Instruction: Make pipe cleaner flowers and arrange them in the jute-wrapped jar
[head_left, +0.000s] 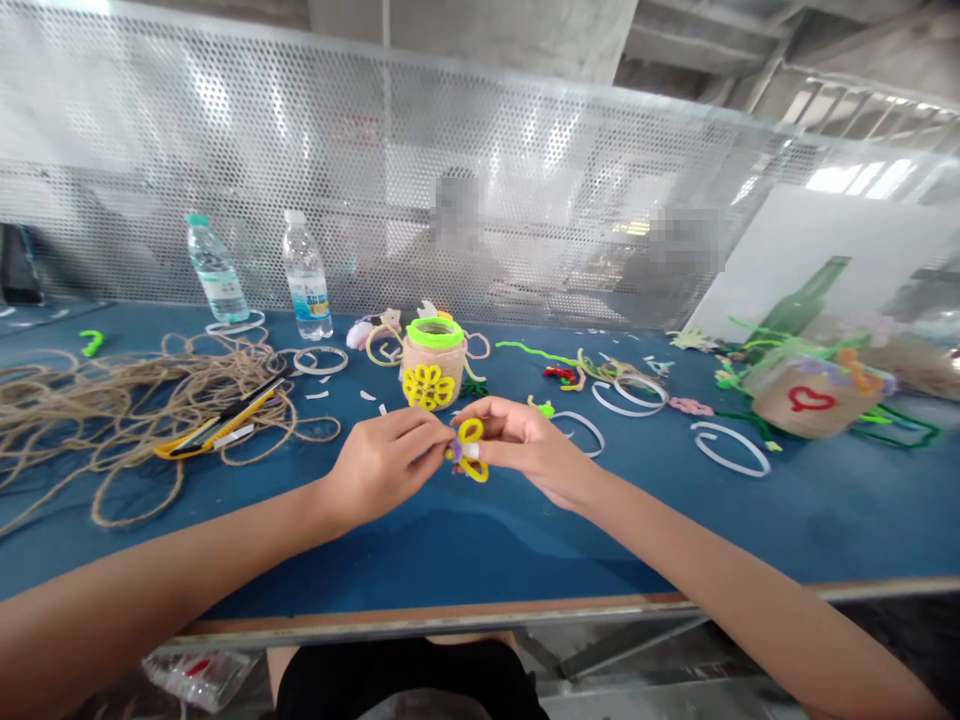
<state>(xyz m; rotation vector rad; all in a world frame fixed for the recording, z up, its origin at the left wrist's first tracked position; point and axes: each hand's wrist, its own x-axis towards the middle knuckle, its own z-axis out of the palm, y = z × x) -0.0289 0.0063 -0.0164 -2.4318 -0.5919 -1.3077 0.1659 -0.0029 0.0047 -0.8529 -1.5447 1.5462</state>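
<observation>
Between my two hands, above the blue table, is a small yellow pipe-cleaner flower [474, 468] with looped petals and a bit of purple. My left hand [386, 465] is closed, its fingertips pinching the flower's purple part. Closed round the other side, my right hand [525, 445] grips it by a small white piece [472, 451] near the petals. Just beyond my hands stands a twine-wrapped jar [433, 362] with a bright green rim and a yellow flower on its front. Parts of the held flower are hidden by my fingers.
Loose twine [187, 390] sprawls on the left, with a yellow utility knife [240, 415] on it. Two water bottles [307, 285] stand behind. White strips [727, 450] and pipe-cleaner pieces lie rightward, near another decorated jar [795, 400]. A perforated metal screen [525, 200] backs the table.
</observation>
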